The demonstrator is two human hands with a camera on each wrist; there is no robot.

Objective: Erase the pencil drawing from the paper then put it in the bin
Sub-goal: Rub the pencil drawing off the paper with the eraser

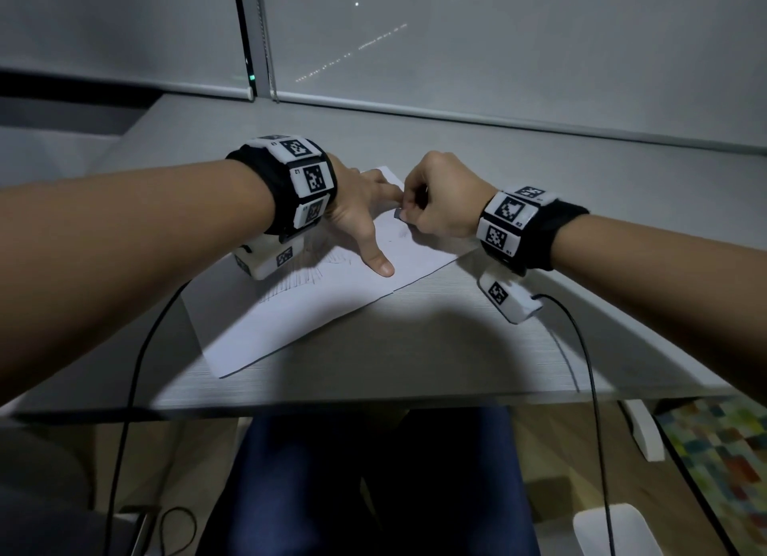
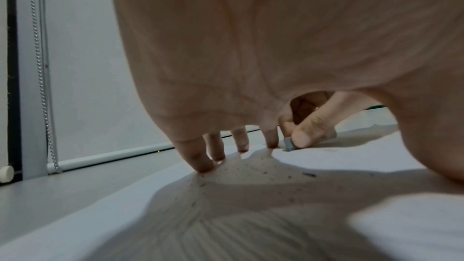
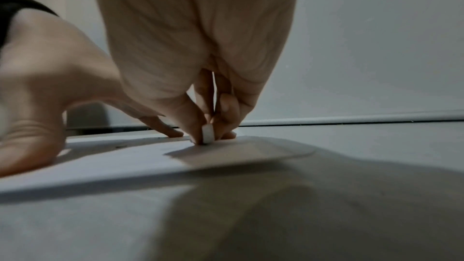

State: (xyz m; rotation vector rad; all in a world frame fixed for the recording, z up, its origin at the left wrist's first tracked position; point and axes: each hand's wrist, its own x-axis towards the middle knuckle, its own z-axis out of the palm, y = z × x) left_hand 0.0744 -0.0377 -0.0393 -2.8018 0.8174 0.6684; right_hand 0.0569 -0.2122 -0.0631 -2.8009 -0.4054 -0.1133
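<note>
A white sheet of paper (image 1: 315, 306) lies at an angle on the grey desk (image 1: 415, 360). Pencil hatching (image 1: 307, 275) shows beside my left wrist, and dark eraser crumbs (image 2: 263, 170) dot the sheet. My left hand (image 1: 365, 219) lies spread on the paper, fingers straight and pressing it flat. My right hand (image 1: 436, 202) pinches a small white eraser (image 3: 208, 136) between thumb and fingers, its lower end touching the paper near the far right corner. The eraser (image 2: 288, 144) sits just right of my left fingertips (image 2: 200, 164).
A roller blind (image 1: 498, 48) with a bead chain (image 2: 42, 86) hangs behind the desk. Black cables (image 1: 133, 348) run from both wrists over the front edge. Below are my blue trousers, a white object (image 1: 614, 530) and a chequered mat (image 1: 722, 456).
</note>
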